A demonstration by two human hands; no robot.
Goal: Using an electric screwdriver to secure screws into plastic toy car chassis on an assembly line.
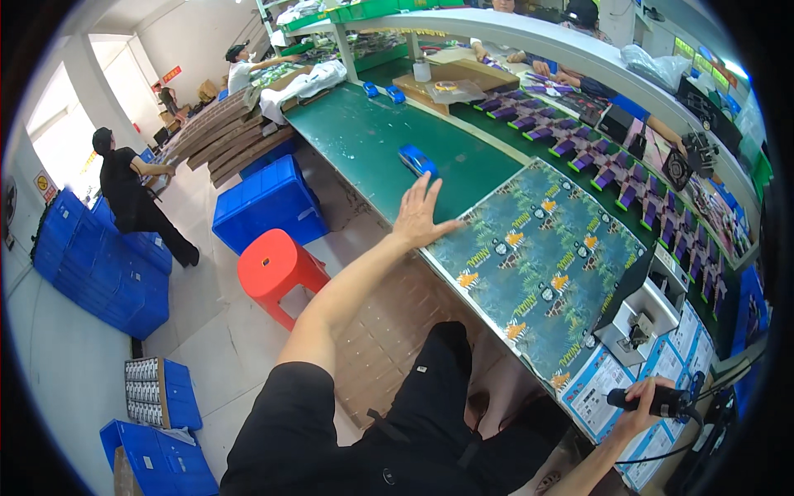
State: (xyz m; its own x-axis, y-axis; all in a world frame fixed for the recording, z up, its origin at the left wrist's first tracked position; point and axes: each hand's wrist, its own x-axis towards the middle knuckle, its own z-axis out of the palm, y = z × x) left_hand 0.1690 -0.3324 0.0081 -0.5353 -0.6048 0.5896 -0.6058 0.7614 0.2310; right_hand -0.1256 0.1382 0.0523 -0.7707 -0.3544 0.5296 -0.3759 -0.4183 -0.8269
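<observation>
My left hand (419, 217) reaches over the green tabletop with its fingers spread. Its fingertips are right at the near end of a blue toy car (417, 160); I cannot tell whether they touch it. Nothing is in that palm. At the lower right, the fingers of my right hand (640, 408) wrap round a black corded electric screwdriver (665, 402), held level above the white-and-blue printed sheets (597, 388). A silver metal fixture (626, 335) stands just beyond that hand. Between my hands lies a mat with a jungle animal print (538, 256).
Two more blue toy cars (384, 92) sit at the table's far end. Purple-and-green parts (608, 175) line a belt beyond the divider. A red stool (277, 269) and blue crates (269, 202) stand left of the table. Co-workers are across the belt and at the left.
</observation>
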